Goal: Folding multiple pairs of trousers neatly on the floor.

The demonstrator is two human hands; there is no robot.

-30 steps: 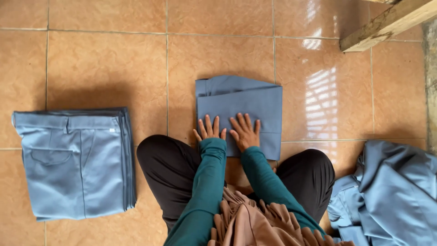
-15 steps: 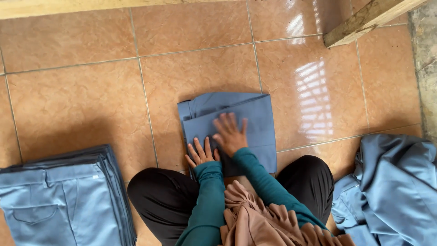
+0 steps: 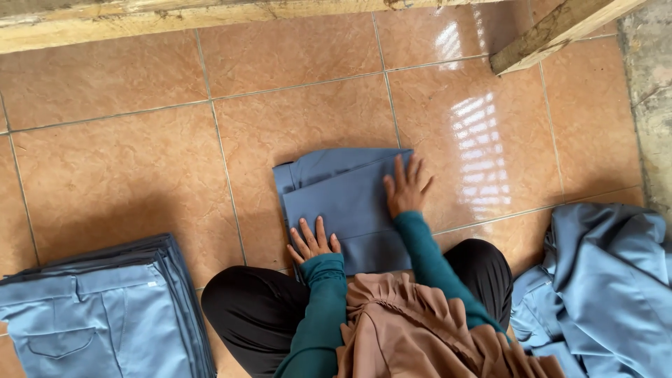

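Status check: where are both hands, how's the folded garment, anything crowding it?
Left hand flat on the folded garment, near edge. Right hand flat on its right edge. Stack left, loose pile right, both apart from it.

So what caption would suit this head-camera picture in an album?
Left hand and right hand flat on folded blue garment, tiled floor.

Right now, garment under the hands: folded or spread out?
Folded. The blue garment lies as a compact layered rectangle on the tile floor, left hand and right hand flat on it.
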